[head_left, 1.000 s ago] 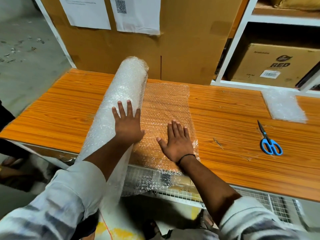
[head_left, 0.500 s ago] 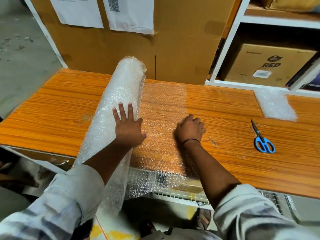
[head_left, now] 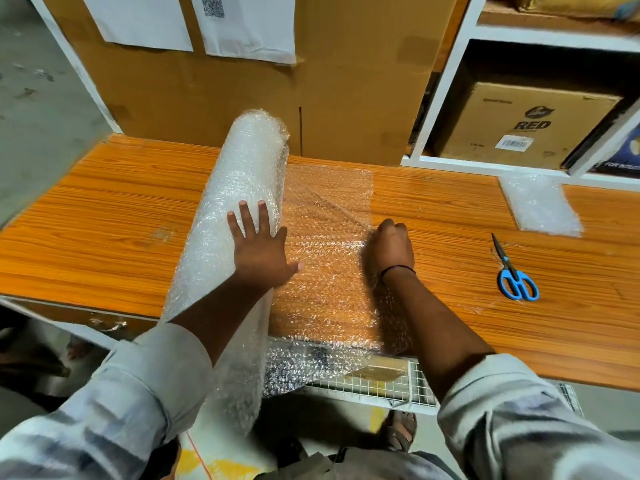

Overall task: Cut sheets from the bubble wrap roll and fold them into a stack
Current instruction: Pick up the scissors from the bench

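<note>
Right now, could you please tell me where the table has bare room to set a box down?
The table is bare left of the roll, and between the right hand and the scissors. The middle is crowded: roll, sheet, left hand. A stack sits far right.

I am seeing the roll (head_left: 239, 216) lying on the table (head_left: 104, 220), sheet (head_left: 329, 244) spreading rightward. Scissors (head_left: 516, 275) are lying farther right, stack (head_left: 540, 206) behind.
</note>
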`<state>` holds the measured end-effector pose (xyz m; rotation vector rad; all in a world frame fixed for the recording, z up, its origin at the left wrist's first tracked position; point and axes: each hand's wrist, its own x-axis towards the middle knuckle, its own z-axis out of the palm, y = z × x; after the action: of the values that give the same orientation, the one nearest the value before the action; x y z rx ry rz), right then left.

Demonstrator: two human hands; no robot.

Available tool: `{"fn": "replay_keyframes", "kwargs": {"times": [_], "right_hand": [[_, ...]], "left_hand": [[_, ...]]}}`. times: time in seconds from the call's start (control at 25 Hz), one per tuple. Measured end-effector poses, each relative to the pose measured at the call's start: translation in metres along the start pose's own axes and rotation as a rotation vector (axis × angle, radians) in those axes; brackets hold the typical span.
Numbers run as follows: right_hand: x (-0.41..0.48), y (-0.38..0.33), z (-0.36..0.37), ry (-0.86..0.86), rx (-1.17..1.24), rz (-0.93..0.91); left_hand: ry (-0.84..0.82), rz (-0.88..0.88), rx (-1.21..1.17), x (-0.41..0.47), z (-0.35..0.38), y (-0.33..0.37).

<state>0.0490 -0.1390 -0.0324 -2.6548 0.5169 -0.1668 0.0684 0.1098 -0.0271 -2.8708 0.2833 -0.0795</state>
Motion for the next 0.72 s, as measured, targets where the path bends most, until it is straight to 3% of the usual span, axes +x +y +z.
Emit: {"fn": "replay_keyframes", "kwargs": {"times": [0.24, 0.56, 0.72], "right_hand": [[0.013, 0.074, -0.021, 0.053, -0.040, 0.136], [-0.010, 0.114, -0.020, 0.125, -0.276, 0.060], [-0.031, 0.135, -0.035, 0.314, -0.258, 0.224]], "left_hand": [[0.056, 0.061, -0.102, 0.008, -0.013, 0.039], [0.079, 0.104, -0.048, 0.003, -0.004, 0.045], [0.075, 0.140, -0.082, -0.002, -0.013, 0.055]]}}
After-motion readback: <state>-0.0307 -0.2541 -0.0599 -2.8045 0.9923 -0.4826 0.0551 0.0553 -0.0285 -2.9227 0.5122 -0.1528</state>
